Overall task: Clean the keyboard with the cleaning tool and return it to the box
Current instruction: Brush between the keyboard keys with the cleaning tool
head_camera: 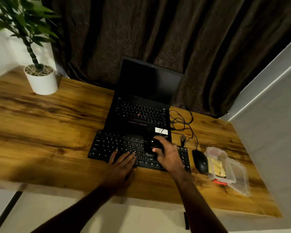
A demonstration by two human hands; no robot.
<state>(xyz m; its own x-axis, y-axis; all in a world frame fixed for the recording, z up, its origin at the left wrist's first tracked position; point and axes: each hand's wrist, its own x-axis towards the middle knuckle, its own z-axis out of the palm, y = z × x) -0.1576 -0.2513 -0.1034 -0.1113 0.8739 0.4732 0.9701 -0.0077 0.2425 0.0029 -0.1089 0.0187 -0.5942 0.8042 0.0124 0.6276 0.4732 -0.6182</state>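
Your left hand (122, 161) lies flat on the near edge of the black keyboard (107, 145), fingers straight and spread over the keys around the middle of the lower rows, gripping nothing. Your right hand (168, 155) is over the right half of the keyboard with its fingers and thumb curled round the cleaning tool (155, 144), a small dark thing with a pale dot on top. The tool is held low over the keys just right of centre, but it is blurred and dark against them, so you cannot tell whether it touches them or what shape its working end has. The keyboard sits on the wooden table (48, 123), slightly angled, its far edge right against the front of an open black laptop (141, 113) whose screen is dark and whose palm rest carries a white sticker (161, 130). Just beside the keyboard's right end is a black mouse (200, 161), and touching or nearly touching the mouse on its right is the box (232, 172), a clear plastic one lying open, with a yellow cloth (217, 167) inside and a red clasp (220, 182) at its near end. Thin black cables (183, 123) loop on the table to the right of the laptop. At the far left corner stands a plant in a white pot (42, 81), well apart from both hands. A dark brown curtain (158, 31) hangs behind the table.
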